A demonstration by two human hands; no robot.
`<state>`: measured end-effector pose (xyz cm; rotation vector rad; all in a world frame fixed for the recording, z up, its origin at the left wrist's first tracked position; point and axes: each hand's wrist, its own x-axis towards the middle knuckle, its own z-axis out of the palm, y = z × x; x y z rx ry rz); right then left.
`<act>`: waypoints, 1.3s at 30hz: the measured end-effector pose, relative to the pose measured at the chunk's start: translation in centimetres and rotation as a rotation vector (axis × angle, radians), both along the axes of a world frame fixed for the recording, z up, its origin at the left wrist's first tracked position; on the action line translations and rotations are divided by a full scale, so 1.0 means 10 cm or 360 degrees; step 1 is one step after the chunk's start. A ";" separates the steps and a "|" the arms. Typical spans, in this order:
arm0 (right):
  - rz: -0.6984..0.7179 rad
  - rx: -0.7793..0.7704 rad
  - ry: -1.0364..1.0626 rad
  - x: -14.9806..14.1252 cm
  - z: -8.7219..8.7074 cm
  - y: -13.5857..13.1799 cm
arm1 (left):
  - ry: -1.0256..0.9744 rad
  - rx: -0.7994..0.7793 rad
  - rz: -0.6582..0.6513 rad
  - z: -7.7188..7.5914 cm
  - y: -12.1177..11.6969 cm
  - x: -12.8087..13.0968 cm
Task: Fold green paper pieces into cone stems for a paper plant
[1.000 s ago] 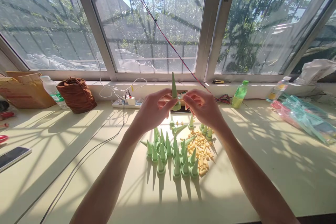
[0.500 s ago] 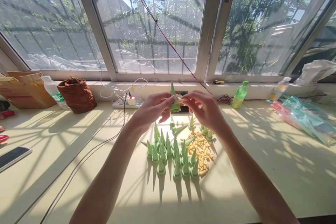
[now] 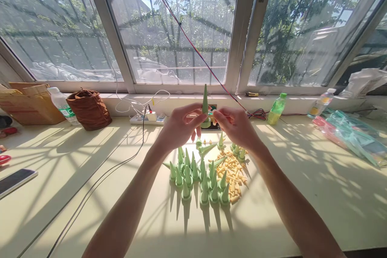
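The left hand [image 3: 179,125] has turned its cone [image 3: 205,102] upright, pinched between thumb and fingers. Just beside it, the right hand [image 3: 237,125] bunches its fingertips; whether they grip anything, I cannot tell. Below are more cones [image 3: 204,193] and pegs [image 3: 232,171].

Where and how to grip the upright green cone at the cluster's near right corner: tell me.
Likely best pinched low on the green cone, just above its wider base, from the near side: it tapers to a thin tip, neighbouring cones stand left and behind, yellow pieces lie right.
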<state>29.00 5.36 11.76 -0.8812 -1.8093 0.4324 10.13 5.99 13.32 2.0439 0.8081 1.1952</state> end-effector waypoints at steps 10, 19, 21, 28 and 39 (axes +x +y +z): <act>0.0077 -0.0029 0.0096 0.00 0.01 -0.01 | -0.0052 -0.0063 0.0020 0.05 -0.03 0.00; -0.0021 0.0240 -0.0014 0.03 0.05 -0.06 | -0.0170 -0.0425 -0.0238 0.05 -0.03 -0.09; -0.0037 0.0260 -0.0004 0.02 0.04 -0.05 | -0.0176 -0.0436 -0.0232 0.05 -0.04 -0.08; -0.0104 0.0384 0.0043 -0.02 0.02 -0.08 | -0.0222 -0.0549 -0.0286 0.03 -0.06 0.00; -0.0392 0.0466 0.0063 -0.09 0.00 -0.08 | -0.0191 -0.0288 -0.0076 0.02 -0.14 0.10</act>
